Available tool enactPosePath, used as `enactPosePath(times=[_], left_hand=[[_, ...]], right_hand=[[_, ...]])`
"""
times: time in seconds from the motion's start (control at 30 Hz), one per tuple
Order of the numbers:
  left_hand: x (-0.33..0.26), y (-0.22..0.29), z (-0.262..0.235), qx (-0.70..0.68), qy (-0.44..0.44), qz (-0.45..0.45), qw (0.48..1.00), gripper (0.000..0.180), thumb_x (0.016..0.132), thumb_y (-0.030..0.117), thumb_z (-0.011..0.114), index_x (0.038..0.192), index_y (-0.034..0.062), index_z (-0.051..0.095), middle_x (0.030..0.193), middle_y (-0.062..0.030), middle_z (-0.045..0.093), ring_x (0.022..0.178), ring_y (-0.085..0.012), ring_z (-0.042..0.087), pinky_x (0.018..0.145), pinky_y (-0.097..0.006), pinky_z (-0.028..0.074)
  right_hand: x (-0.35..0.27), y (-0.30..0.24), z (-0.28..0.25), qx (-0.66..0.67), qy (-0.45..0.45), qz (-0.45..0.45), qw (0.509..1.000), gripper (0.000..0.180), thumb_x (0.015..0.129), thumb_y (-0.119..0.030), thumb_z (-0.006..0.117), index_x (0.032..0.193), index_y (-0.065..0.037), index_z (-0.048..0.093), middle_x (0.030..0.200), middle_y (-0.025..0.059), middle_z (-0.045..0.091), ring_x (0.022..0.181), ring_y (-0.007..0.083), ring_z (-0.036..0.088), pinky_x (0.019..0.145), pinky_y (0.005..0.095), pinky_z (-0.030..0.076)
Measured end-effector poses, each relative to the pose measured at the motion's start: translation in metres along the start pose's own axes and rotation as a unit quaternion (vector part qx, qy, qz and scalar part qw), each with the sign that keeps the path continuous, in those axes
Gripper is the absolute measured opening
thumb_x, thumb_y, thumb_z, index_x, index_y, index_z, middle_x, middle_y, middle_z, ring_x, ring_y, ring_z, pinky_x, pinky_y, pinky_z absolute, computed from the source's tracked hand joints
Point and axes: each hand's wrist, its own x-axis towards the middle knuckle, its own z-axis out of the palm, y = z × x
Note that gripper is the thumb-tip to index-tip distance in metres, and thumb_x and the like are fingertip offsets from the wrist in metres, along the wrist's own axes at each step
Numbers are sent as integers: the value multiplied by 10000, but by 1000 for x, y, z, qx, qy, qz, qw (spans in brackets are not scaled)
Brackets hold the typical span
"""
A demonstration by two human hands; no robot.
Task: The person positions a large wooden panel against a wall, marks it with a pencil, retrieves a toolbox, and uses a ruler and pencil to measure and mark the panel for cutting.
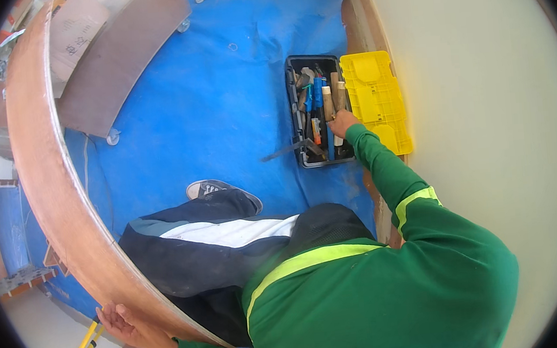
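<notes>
Inside the toolbox (299,106), right hand (342,123) reaches; left hand (127,326) grips the board (47,174).

Open blue tarp (219,99) left of the toolbox (304,162): wide free floor for a hand. Toolbox interior crowded with handles packed side by side; right hand (342,123) already among them, little slack. Yellow lid (378,99) blocks the right side, against the wall (483,90). Curved wooden panel (46,168), steadied by left hand (126,326), fences the left. 1 shoe (217,189) and leg lie between.
</notes>
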Motion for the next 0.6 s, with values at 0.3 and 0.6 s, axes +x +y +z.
enactPosePath(times=[0.3, 0.6], left_hand=[[-11, 8, -8, -31, 27, -6, 999, 575, 1131, 255, 663, 1587, -30, 459, 1388, -152, 652, 1269, -243, 642, 1089, -353, 510], [19, 67, 1, 40, -71, 238, 968, 491, 1041, 231, 765, 1407, -64, 621, 1456, -229, 617, 1389, -398, 570, 1187, -503, 442]], right_hand=[[22, 10, -67, -139, 60, -197, 969, 387, 1058, -317, 590, 1059, 8, 799, 962, 225, 760, 889, 389, 741, 824, 506, 596], [-142, -46, -252, 331, -173, -264, 889, 390, 1111, -364, 593, 1125, -13, 764, 637, -49, 493, 508, 56, 407, 489, 248, 281]])
